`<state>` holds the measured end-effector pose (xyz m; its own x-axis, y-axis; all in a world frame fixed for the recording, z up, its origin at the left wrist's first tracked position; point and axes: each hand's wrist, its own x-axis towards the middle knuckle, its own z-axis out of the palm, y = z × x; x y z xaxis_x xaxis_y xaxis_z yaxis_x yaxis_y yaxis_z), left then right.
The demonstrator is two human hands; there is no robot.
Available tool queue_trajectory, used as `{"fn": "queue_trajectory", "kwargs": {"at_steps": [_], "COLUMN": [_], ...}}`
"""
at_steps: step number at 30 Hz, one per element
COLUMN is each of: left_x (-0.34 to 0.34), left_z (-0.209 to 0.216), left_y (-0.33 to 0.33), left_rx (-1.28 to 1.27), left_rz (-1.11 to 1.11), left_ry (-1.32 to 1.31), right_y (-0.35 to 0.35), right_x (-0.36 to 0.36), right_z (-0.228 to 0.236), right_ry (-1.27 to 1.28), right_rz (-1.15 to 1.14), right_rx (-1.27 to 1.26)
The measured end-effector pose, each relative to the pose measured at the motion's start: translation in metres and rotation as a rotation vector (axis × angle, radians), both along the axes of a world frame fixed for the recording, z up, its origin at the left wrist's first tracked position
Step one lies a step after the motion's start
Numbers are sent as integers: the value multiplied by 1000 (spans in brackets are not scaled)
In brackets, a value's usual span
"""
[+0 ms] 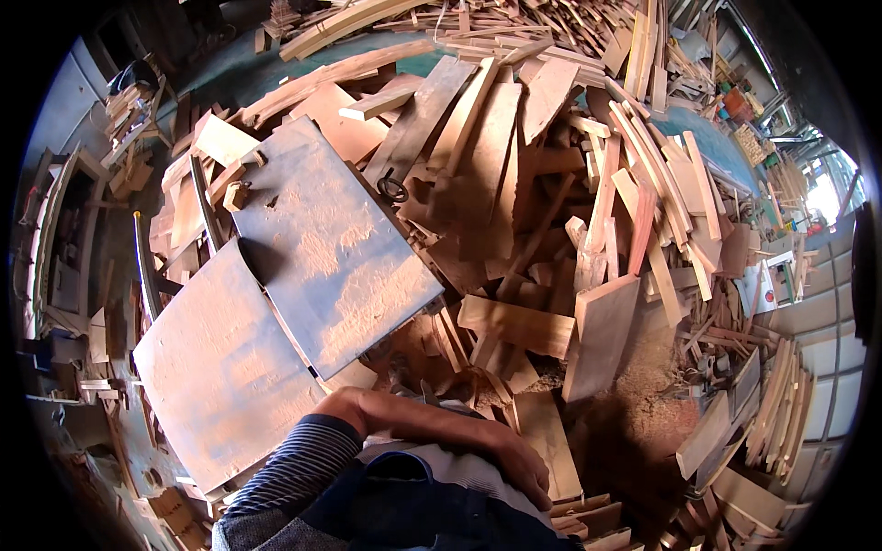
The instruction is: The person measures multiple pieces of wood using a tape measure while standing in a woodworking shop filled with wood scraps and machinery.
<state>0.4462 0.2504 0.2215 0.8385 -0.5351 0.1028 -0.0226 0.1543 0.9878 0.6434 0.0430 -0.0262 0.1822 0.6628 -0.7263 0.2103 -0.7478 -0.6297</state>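
Cannot tell the grip of the left hand (527,466) or see the right hand, with sawdust (388,296) already on grey tabletops (274,165) and boards (548,433) left heaped.

At 12 o'clock a tangled heap of wooden strips (551,26) spreads over the teal floor (234,78), with long beams (354,23) at its 11 o'clock end. Nearer, also toward 11, a black loop (392,188) — apparently cord — sits by a greyish plank (423,124). At 9 o'clock stands a pale-framed unit (66,243), too dim to identify. Between 2 and 3 glares a bright opening (825,195). Loose sawdust (661,390) gathers at 4 o'clock — beyond it, upright slats (781,404) near a pale panelled wall (834,367).
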Motion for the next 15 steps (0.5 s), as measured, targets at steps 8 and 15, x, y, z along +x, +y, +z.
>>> {"fn": "queue_trajectory", "kwargs": {"at_steps": [8, 15], "left_x": [11, 12], "left_z": [24, 38], "left_y": [-5, -5], "left_rx": [178, 267], "left_rz": [-66, -100], "left_ry": [34, 26], "right_y": [-15, -27], "right_x": [-7, -15], "right_z": [21, 32], "right_ry": [22, 35], "right_rz": [-122, -204], "right_rx": [48, 61]}}
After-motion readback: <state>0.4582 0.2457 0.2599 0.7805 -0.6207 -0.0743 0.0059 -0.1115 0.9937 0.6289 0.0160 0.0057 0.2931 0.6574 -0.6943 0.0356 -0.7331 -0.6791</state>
